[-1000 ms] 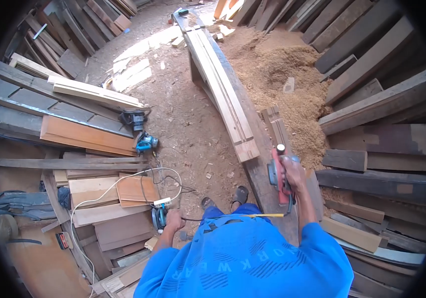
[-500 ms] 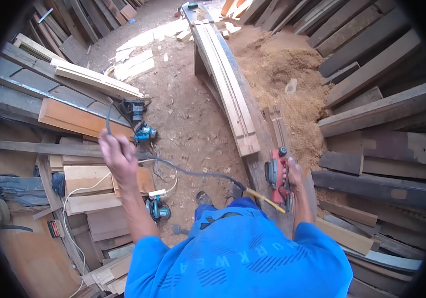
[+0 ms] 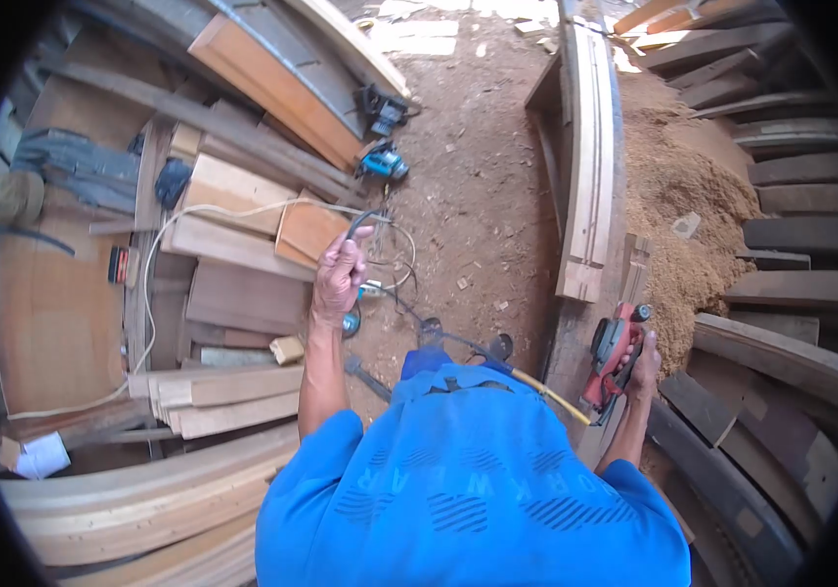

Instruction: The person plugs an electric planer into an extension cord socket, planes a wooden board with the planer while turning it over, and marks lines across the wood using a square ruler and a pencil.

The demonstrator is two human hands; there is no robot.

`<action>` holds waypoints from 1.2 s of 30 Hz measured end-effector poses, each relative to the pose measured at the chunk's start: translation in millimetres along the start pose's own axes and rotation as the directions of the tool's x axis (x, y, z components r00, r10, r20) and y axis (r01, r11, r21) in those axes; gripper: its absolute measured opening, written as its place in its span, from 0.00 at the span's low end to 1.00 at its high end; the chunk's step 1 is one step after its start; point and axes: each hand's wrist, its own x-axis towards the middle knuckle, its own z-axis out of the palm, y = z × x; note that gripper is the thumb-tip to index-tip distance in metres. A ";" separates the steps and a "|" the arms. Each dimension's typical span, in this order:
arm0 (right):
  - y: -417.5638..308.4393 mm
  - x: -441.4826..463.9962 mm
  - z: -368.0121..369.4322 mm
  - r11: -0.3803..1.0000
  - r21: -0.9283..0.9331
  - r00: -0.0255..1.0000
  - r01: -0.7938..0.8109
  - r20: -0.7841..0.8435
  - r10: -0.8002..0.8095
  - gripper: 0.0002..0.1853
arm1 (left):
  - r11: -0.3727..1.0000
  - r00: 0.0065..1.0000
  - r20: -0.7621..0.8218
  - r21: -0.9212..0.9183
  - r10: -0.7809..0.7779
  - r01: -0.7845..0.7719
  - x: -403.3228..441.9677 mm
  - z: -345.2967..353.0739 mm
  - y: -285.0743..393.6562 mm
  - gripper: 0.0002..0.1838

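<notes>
A red electric planer point(image 3: 611, 354) is gripped in my right hand point(image 3: 644, 366), held at the right side of a long workbench point(image 3: 572, 342). My left hand point(image 3: 339, 276) is raised on the other side of my body, its fingers closed around a dark power cord point(image 3: 454, 338). The cord hangs from that hand, passes in front of my waist and continues into a yellow sleeve point(image 3: 556, 395) near the planer. Two pale grooved timbers point(image 3: 589, 166) lie lengthwise on the bench, beyond the planer. A white extension cord point(image 3: 151, 284) winds over boards on the left.
Teal power tools point(image 3: 384, 164) rest beside boards at the left. Stacked planks point(image 3: 243, 386) fill the left side. A sawdust heap point(image 3: 698, 186) lies right of the bench, with dark timbers point(image 3: 800, 235) beyond it. Dirt floor point(image 3: 468, 176) runs between bench and stacks.
My view has turned left, so the bench now appears farther right. My left hand has come lower and nearer my body with the cord. The planer is still in my right hand.
</notes>
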 end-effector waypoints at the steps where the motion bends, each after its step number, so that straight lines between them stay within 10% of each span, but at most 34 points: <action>1: -6.8 0.7 2.4 0.999 0.040 1.000 0.020 0.024 -0.020 0.27 | 0.996 0.994 0.081 -0.036 -0.072 0.076 -14.9 -7.1 -12.4 0.17; 3: -23.9 5.0 13.6 0.991 0.130 1.000 0.009 0.009 -0.010 0.27 | 0.971 0.944 0.266 -0.085 -0.193 0.222 -35.4 -31.6 -65.4 0.16; 5: -43.9 0.1 28.3 0.982 0.190 0.994 0.024 0.102 -0.044 0.27 | 0.493 0.749 -0.325 0.593 -0.577 0.637 -78.8 -79.6 -186.4 0.13; 6: -51.2 -2.9 34.7 0.975 0.219 0.988 0.027 0.144 -0.060 0.26 | -0.030 0.813 -0.300 0.944 -0.499 0.329 -123.6 -115.6 -238.5 0.13; 7: -56.1 -2.7 40.5 0.971 0.236 0.978 0.046 0.187 -0.092 0.26 | -0.192 0.632 -0.195 0.979 -0.750 0.074 -162.1 -133.2 -258.1 0.14; 11: -70.3 8.8 55.9 0.957 0.289 0.956 0.001 0.282 -0.086 0.21 | 0.144 0.541 -0.424 0.676 -0.726 0.723 -254.5 -118.9 -286.5 0.13; 17: -65.5 28.0 82.9 0.995 0.096 0.972 0.040 0.228 -0.061 0.20 | 0.354 0.429 -0.588 0.245 -0.686 0.903 -259.1 -115.4 -286.6 0.13; 22: -69.4 29.6 109.8 0.989 -0.025 0.942 0.147 0.308 -0.132 0.22 | 0.638 0.410 -0.642 -0.163 -0.648 0.753 -233.7 -159.6 -277.5 0.08; 27: -56.9 86.7 121.9 0.938 -0.222 0.944 0.267 0.255 -0.208 0.14 | 0.836 0.596 -0.607 -0.498 -0.526 0.231 -142.9 -139.7 -221.5 0.03; 35: -37.1 125.2 125.6 0.975 -0.038 0.941 0.219 0.274 -0.200 0.17 | 0.765 0.807 -0.378 -0.629 -0.453 0.135 -89.2 -59.2 -132.4 0.20; 36: -37.7 127.9 120.3 0.918 -0.252 0.940 0.305 0.235 -0.248 0.20 | 0.783 0.891 -0.283 -0.610 -0.356 0.120 -86.6 -45.4 -126.1 0.21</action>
